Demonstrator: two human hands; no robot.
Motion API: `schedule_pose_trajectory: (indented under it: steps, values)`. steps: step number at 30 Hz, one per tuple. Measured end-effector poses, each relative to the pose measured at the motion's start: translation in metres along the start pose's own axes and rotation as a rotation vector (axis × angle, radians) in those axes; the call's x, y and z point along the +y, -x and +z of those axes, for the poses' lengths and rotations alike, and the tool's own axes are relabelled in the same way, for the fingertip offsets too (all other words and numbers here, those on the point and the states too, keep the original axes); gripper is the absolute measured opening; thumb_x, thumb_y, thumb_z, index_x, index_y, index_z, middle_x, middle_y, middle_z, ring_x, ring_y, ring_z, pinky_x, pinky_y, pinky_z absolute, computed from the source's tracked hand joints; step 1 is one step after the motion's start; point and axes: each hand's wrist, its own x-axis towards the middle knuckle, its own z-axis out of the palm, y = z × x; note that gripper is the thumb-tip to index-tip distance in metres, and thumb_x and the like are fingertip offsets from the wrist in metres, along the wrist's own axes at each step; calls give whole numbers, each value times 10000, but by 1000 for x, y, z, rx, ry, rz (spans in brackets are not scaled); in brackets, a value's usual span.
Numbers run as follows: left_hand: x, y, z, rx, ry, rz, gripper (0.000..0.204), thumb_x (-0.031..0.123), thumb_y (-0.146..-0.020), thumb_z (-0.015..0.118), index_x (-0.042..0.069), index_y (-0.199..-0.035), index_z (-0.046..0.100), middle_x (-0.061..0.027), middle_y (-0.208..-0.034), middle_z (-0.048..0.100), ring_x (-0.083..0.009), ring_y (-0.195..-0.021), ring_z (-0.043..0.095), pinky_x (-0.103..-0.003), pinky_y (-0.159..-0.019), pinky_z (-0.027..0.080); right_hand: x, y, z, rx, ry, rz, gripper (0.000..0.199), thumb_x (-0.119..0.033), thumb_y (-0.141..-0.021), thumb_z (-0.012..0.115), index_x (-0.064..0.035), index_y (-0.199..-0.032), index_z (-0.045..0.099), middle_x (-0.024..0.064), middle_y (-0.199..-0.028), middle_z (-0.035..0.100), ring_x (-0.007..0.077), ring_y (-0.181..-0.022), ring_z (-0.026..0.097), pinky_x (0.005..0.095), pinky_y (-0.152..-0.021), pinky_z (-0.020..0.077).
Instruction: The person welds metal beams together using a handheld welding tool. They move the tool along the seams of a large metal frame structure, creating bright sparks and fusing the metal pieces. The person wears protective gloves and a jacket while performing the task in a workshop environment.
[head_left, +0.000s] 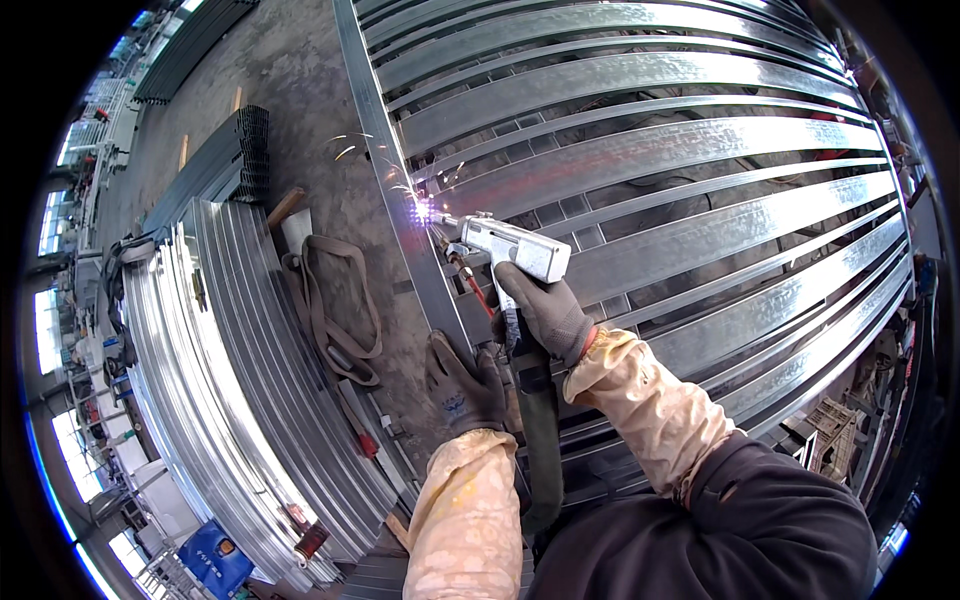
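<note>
My right hand (545,312), in a dark grey glove, grips the handle of a silver welding gun (512,247). The gun's tip touches a long galvanized steel rail (385,160), where a bright violet-white arc (423,210) throws sparks up and to the left. A dark hose (540,440) hangs from the gun down toward my body. My left hand (464,386), also gloved, rests flat on the same rail just below the weld, holding nothing. Both forearms wear tan sleeves.
Crossbars of a steel frame (650,150) fan out to the right of the rail. A stack of steel profiles (230,380) lies on the left. Tan lifting straps (335,310) lie on the concrete floor. A blue box (215,560) sits at lower left.
</note>
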Motion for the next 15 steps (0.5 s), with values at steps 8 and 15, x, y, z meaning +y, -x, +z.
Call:
schedule_pose_trajectory:
  steps: [8,15]
  values:
    - [1,0,1,20,-1,8,790,298,-845,639,-7,-1485,291,-290,-1394,423,-470,-1230,468,-548,-1007,385,2,3,0,9,61,-38,272,-196,-984,581,3,-1164,623,39,-978,660,120,-902,597,297,-821,494]
    - [-4,2,10,42,22,0,793,318,-849,644,-3,-1485,295,-284,-1393,426,-464,-1225,474,-542,-1008,390,4,6,0,6,89,-21,255,-200,-982,582,3,-1132,617,37,-931,641,121,-872,589,294,-800,492]
